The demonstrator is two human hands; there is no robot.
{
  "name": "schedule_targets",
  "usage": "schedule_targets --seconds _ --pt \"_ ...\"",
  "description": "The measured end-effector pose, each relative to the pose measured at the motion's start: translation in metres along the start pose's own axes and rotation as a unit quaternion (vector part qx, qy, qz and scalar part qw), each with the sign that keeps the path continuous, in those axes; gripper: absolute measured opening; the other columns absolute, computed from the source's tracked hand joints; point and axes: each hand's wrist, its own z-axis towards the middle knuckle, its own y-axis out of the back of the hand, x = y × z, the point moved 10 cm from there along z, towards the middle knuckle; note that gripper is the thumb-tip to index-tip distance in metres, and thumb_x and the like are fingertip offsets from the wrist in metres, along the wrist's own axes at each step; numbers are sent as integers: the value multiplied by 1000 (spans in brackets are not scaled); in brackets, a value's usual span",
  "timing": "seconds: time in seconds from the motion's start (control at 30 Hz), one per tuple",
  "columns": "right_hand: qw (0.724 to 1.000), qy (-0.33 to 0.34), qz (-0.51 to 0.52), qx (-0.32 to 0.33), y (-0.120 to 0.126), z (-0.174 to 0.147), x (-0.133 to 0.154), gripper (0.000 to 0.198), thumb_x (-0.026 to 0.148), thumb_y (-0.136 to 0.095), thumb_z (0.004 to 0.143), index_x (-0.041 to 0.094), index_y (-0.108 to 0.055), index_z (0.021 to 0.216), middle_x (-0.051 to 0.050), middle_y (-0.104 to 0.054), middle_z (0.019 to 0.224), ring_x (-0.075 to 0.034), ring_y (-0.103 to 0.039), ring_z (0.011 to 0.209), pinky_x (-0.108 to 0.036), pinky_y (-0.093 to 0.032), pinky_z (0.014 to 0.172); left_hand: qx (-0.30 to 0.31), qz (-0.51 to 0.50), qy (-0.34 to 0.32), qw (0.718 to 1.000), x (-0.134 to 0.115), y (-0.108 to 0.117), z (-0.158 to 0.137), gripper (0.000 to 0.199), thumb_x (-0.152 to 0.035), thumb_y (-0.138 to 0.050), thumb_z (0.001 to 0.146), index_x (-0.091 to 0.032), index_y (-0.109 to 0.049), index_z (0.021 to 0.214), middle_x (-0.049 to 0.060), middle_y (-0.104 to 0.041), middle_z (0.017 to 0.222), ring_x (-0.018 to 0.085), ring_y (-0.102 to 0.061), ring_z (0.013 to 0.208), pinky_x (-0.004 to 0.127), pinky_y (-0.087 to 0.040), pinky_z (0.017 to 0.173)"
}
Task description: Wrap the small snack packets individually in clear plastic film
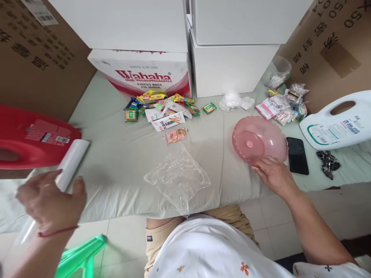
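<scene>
My right hand [274, 175] grips the near rim of a pink see-through plastic bowl [272, 135] with a scalloped edge. Its inside shows nothing lying in it. On the left, my left hand [53, 200] hovers over a white roll [74, 160], thumb and fingers apart; slight blur hides whether a fingertip touches it. Between the hands a crumpled clear plastic bag [179, 177] lies flat on the cloth. Just beyond it rests a pink-wrapped biscuit packet [176, 136]. Farther back is a heap of small wrapped snacks [165, 108], with one green packet [209, 108] apart from it.
White boxes [232, 65] and a Wahaha carton [145, 73] line the back. A red jug [37, 135] lies at left. Right are wrapped snacks [282, 106], a phone [298, 156], keys [328, 163] and a white detergent jug [339, 121]. A green stool [84, 255] stands below.
</scene>
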Motion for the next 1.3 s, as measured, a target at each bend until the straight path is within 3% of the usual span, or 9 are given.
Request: schedule_targets --seconds 0.03,0.07,0.2,0.3,0.43,0.7,1.0,1.17,1.3 --pt "1000 2 -8 7 -4 3 -2 26 30 -48 104 23 -72 100 -8 -75 97 -27 -64 95 -40 -45 83 -63 6 -4 998 -24 8 -13 56 -48 -63 84 -34 -56 138 4 -60 140 44 -47 139 69 -40 115" --pt "1000 2 -19 10 -7 6 -5 26 28 -47 104 24 -73 102 -8 -75 101 -27 -64 97 -41 -45 86 -55 -15 -41 998 -53 1 -27 48 -45 -62 86 -32 -62 132 4 -63 135 40 -57 130 62 -47 111" --pt "998 -17 -55 -3 -2 18 -23 26 26 -48 102 23 -74 104 -11 -76 110 -30 -61 106 -46 -43 93 77 -92 -164 979 -147 -53 -85 34 -36 -55 96 -23 -66 126 14 -64 137 32 -62 127 47 -52 107" --pt "995 -52 -80 -26 11 19 -42 23 27 -51 99 21 -72 102 -12 -75 104 -32 -60 106 -47 -41 94 146 -92 -229 958 -179 -88 -118 39 -35 -52 100 -23 -64 135 15 -63 143 30 -58 135 48 -44 115" --pt "984 -103 -130 -59 20 16 -64 18 27 -52 97 19 -68 94 -14 -73 97 -32 -58 101 -45 -39 89 173 -28 -259 950 -184 -114 -131 49 -37 -50 100 -24 -57 147 14 -58 153 32 -53 143 54 -25 125" --pt "964 -204 -158 -61 4 42 -106 12 23 -54 93 16 -64 91 -16 -70 97 -33 -55 102 -43 -34 85 151 -25 -275 949 -186 -110 -131 51 -34 -51 99 -24 -55 149 14 -58 152 31 -55 141 52 -24 125" --pt "980 -124 -150 -36 5 93 -146 20 26 -49 95 14 -65 94 -19 -69 101 -33 -52 106 -43 -35 88 142 -35 -253 956 -187 -109 -129 47 -32 -51 100 -22 -59 145 15 -61 149 32 -56 140 53 -26 125" --pt "981 -122 -138 -66 17 69 -130 17 29 -53 95 17 -64 91 -17 -69 101 -34 -54 110 -46 -37 93 141 -32 -258 955 -186 -110 -130 48 -32 -51 100 -22 -57 146 14 -61 150 32 -56 140 53 -26 125" --pt "967 -187 -140 -101 22 37 -120 14 30 -55 92 18 -62 90 -16 -69 96 -35 -57 105 -45 -39 89 116 -15 -283 952 -188 -108 -132 49 -30 -50 101 -20 -54 149 16 -62 148 32 -58 137 53 -28 123"
